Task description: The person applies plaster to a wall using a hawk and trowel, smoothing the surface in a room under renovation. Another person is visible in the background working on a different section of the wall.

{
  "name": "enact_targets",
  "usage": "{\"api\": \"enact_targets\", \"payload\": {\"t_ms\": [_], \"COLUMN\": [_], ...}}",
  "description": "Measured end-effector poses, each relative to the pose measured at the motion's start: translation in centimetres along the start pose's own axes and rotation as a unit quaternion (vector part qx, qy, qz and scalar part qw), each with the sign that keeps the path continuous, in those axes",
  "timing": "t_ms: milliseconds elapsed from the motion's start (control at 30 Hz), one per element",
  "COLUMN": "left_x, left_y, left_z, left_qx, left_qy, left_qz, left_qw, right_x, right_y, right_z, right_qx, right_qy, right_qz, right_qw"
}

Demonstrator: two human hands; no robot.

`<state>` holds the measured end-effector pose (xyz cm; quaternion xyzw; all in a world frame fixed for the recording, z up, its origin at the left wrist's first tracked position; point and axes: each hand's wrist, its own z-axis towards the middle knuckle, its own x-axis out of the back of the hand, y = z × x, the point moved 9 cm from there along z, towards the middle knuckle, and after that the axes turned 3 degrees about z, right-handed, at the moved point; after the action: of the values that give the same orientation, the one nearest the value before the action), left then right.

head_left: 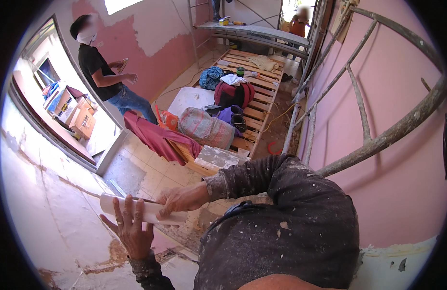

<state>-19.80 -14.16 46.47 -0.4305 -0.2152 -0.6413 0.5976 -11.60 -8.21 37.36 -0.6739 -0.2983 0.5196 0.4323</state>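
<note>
- Where daylight comes in, between nine and ten o'clock, brown cartons (82, 123) sit together.
- Toward ten, a co-worker (101, 72) in a dark top and jeans stands holding a small object (123, 65).
- Between seven and eight, the left hand (132, 228) lies against a pale long piece (150, 210), its fingers straight and apart; its thumb is hard to make out.
- That piece lies near eight o'clock, spanning both hands.
- At nine, a maroon cloth (158, 140) hangs draped.
- Near seven, the right hand (181, 199) has its fingers clamped on the piece's right part.
- Toward twelve, a red-and-black bag (233, 95) rests on a slatted wooden frame (263, 98).
- At three, a paint-spattered pipe frame (411, 119) stands beside a pink wall (402, 193).
</note>
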Motion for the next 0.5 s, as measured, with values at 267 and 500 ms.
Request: {"api": "enact_targets", "payload": {"t_ms": [267, 500], "left_x": [-1.2, -1.7], "left_y": [-0.3, -0.7], "left_z": [-0.4, 0.4], "left_qx": [-0.059, 0.013], "left_qy": [0.018, 0.056], "left_qz": [-0.084, -0.223], "left_qw": [0.995, 0.973], "right_x": [-1.7, -2.3], "right_y": [2.0, -1.5], "right_z": [-0.4, -0.2], "right_qx": [-0.113, -0.035], "right_qy": [-0.067, -0.085], "right_qz": [0.109, 0.078], "right_qw": [0.985, 0.993]}}
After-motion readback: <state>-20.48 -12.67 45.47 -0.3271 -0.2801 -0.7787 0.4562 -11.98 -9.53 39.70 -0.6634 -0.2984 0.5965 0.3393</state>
